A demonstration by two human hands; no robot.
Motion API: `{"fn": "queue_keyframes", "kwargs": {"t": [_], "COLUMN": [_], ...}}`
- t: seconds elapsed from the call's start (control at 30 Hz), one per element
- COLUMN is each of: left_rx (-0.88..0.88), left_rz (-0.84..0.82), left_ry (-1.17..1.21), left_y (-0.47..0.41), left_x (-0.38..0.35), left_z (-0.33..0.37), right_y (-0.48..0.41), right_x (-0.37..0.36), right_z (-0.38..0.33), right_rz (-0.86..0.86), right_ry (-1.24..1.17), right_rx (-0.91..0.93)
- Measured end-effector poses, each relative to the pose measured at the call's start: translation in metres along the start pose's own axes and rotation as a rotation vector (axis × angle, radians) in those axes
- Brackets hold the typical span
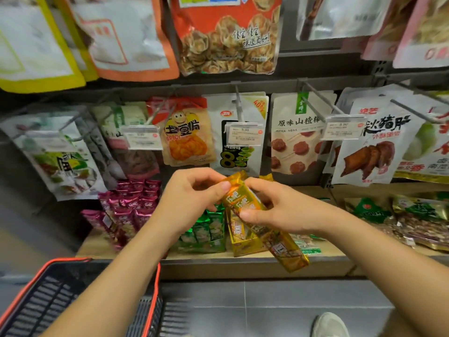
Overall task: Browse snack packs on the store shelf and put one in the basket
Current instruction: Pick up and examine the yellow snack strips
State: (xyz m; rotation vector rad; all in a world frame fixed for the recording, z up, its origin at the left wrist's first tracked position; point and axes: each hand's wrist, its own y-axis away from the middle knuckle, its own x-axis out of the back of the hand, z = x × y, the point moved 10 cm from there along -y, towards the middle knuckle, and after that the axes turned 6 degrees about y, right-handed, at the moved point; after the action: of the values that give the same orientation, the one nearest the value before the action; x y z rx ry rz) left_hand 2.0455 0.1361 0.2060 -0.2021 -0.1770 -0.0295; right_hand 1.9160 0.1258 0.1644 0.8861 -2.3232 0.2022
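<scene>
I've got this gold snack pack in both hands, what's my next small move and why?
Probably release the left hand and lower the gold pack with the right hand toward the basket: both hands grip it above the shelf, and the basket sits low left.

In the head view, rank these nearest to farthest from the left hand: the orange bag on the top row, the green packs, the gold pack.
1. gold pack: held in the grip of the left hand, centre.
2. green packs: on the shelf, just below that hand.
3. orange bag: hanging on the top row, well above.
</scene>
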Motion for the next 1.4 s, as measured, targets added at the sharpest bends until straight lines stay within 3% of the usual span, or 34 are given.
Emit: {"fn": "queue_keyframes", "kwargs": {"t": [0.13,0.3,0.43,0.6,0.83,1.0,1.13,1.3,1.4], "left_rx": [0.009,0.021,0.012,0.084,0.168,0.238,0.236,0.203,0.182], "left_rz": [0.099,0.017,0.098,0.223,0.138,0.155,0.133,0.268,0.308], "left_ry": [0.045,0.061,0.064,0.113,-0.041,0.116,0.212,0.302,0.308], "left_y": [0.002,0.001,-0.001,-0.004,-0.008,-0.005,-0.005,-0.007,-0.006], "left_x": [0.011,0.003,0.02,0.031,0.031,0.03,0.037,0.064,0.068], "left_z": [-0.008,-0.011,-0.015,-0.032,-0.041,-0.051,-0.048,-0.049,-0.05], "right_y": [-0.008,-0.016,-0.021,-0.025,-0.024,-0.022,-0.025,-0.025,-0.021], "right_x": [-0.009,-0.023,-0.028,-0.03,-0.022,-0.015,-0.018,-0.022,-0.02], "right_z": [0.001,-0.003,-0.006,-0.013,-0.015,-0.018,-0.014,0.011,0.019], "right_rz": [-0.03,-0.044,-0.037,0.078,0.238,0.313,0.252,0.005,-0.056], "right_ry": [-0.056,0.012,0.021,0.091,0.458,0.478,0.405,0.246,0.123], "right_rx": [-0.022,-0.012,-0.01,0.016,0.069,0.105,0.111,-0.018,-0.082]}}
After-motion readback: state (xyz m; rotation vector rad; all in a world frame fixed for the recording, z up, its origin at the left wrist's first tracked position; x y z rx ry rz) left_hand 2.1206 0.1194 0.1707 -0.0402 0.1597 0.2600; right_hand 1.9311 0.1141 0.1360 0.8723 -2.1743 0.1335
